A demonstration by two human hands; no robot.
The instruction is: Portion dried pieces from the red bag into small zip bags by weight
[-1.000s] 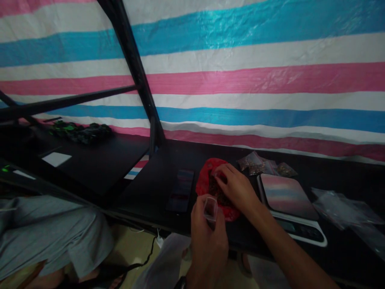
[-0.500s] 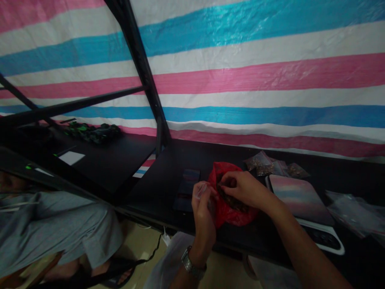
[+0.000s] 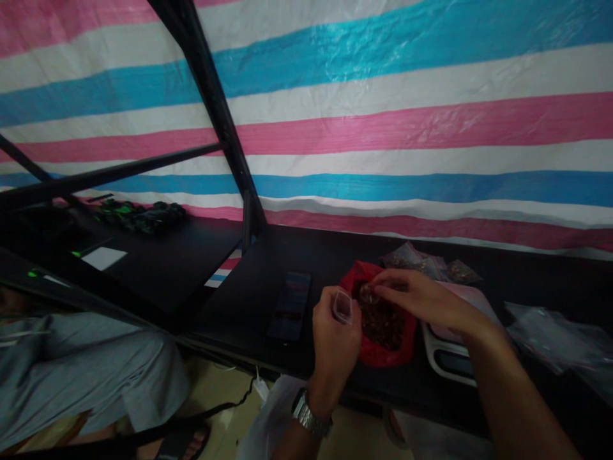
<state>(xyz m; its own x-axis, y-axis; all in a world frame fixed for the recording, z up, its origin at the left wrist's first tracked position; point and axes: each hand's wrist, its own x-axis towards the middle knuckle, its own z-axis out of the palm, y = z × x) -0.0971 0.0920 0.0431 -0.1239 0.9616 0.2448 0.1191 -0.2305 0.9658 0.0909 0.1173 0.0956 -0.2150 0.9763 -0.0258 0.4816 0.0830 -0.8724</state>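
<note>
My left hand (image 3: 336, 332) is closed around a small clear plastic bag (image 3: 343, 306), whose mouth stands open at the top. It is beside the left rim of a red plastic bag (image 3: 407, 342). Small brown pieces (image 3: 383, 326), too fine to name, fill the red bag. Over its far side my right hand (image 3: 412, 291) pinches a small clear, round, cup-like thing (image 3: 368, 292), partly hidden by the fingers. Just right of the red bag is a white kitchen scale (image 3: 433, 354), partly covered by my right forearm.
Behind the scale lie several filled zip bags (image 3: 462, 271). Flat clear zip bags (image 3: 555, 335) are at the right, and a dark phone (image 3: 290, 306) at the left. A black metal frame post (image 3: 218, 115) rises before a striped sheet (image 3: 407, 121). Another person's grey-clothed leg (image 3: 96, 364) shows at lower left.
My right hand has lifted slightly out of the red bag, and a clear round thing now shows at its fingertips. My left hand has turned, showing the small bag's open mouth.
</note>
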